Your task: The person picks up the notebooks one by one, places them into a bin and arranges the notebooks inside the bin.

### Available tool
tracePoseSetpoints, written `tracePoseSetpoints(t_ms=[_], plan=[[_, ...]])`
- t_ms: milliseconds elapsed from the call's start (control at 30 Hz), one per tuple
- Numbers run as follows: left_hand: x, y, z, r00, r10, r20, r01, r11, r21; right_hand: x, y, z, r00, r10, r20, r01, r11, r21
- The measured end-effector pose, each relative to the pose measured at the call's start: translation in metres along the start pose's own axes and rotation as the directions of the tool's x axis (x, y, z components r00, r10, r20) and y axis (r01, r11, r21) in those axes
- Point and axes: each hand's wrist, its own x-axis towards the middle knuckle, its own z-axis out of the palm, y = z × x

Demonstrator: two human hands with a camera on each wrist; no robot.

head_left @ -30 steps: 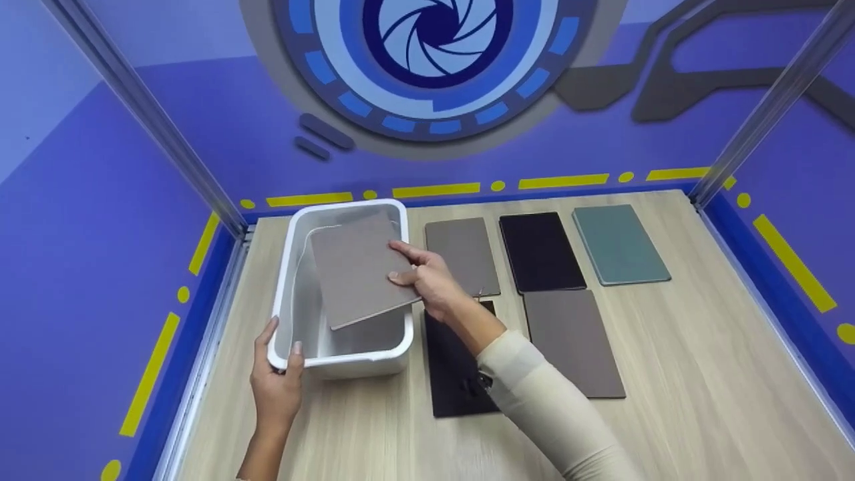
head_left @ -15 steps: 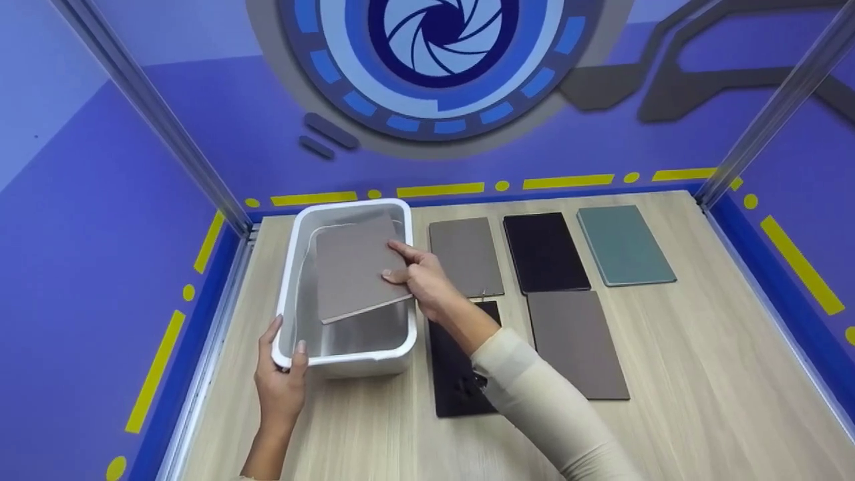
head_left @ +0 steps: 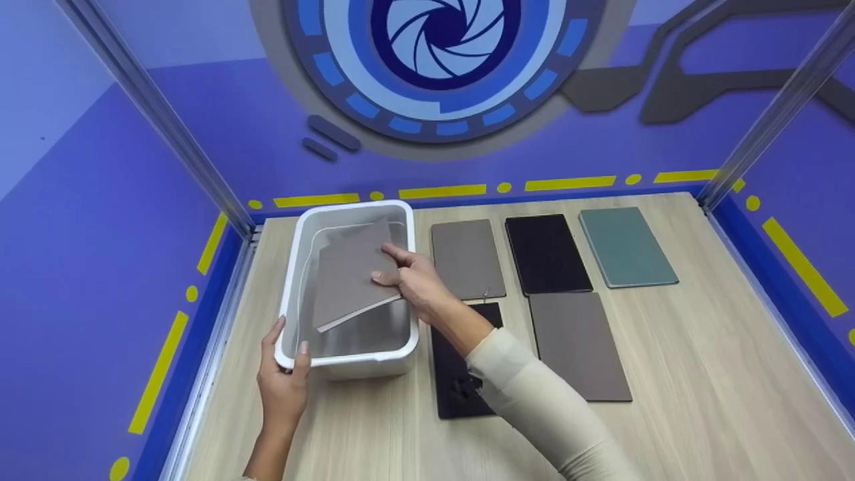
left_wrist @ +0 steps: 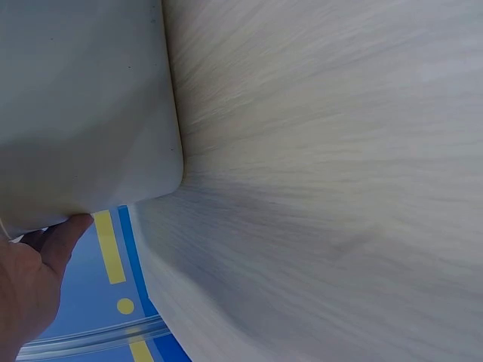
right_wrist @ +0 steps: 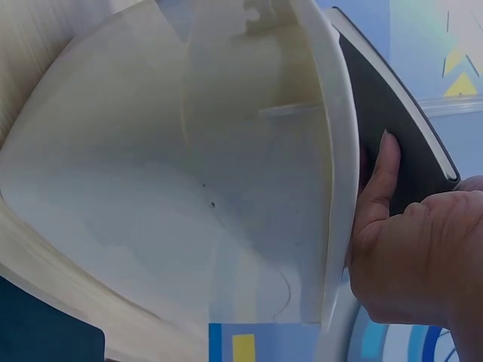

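A white plastic bin (head_left: 287,294) stands at the left of the table. My left hand (head_left: 284,384) grips its near-left corner, thumb at the rim and fingers around the outside. In the left wrist view, fingers (left_wrist: 68,241) touch the bin's wall. My right hand (head_left: 424,287) pinches a taupe notebook (head_left: 354,277) by its right edge, thumb on top. Tilted, the notebook hangs partly inside the bin's opening. From the right wrist view, its underside (right_wrist: 370,90) looks dark and its pale page edges show beyond the rim. Whatever lies beneath it in the bin is mostly hidden.
Right of the bin lie a taupe notebook (head_left: 469,259), a black notebook (head_left: 548,254) and a green notebook (head_left: 628,246). Nearer are another black notebook (head_left: 461,381), partly under my right arm, and a larger taupe one (head_left: 581,347). Blue panels wall the table.
My right hand has shifted left with the notebook, which sits a little lower and more tilted in the bin. My left hand keeps its grip on the corner.
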Motion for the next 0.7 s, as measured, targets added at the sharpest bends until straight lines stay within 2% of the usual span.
tracePoseSetpoints(t_ms=[200,300,433,500,700], plan=[[0.001,0.0,0.0,1.0,0.014,-0.012,-0.014,1.0,0.011,0.0,0.0,0.007,0.999,0.036,0.004,-0.036,0.999,-0.035],[0.001,0.0,0.001,1.0,0.02,-0.012,-0.02,1.0,0.005,-0.002,-0.001,0.01,0.995,0.074,0.066,-0.072,0.997,-0.039],[0.001,0.0,0.001,1.0,0.016,-0.004,-0.016,1.0,0.01,-0.008,-0.004,0.011,0.977,0.144,0.157,-0.138,0.989,-0.052],[0.001,0.0,0.001,1.0,0.012,-0.004,-0.012,1.0,0.014,-0.012,-0.005,0.01,0.97,0.167,0.176,-0.159,0.986,-0.057],[0.0,0.0,0.001,1.0,0.009,-0.003,-0.009,1.0,0.018,-0.017,-0.011,0.004,0.969,0.137,0.207,-0.137,0.99,-0.014]])
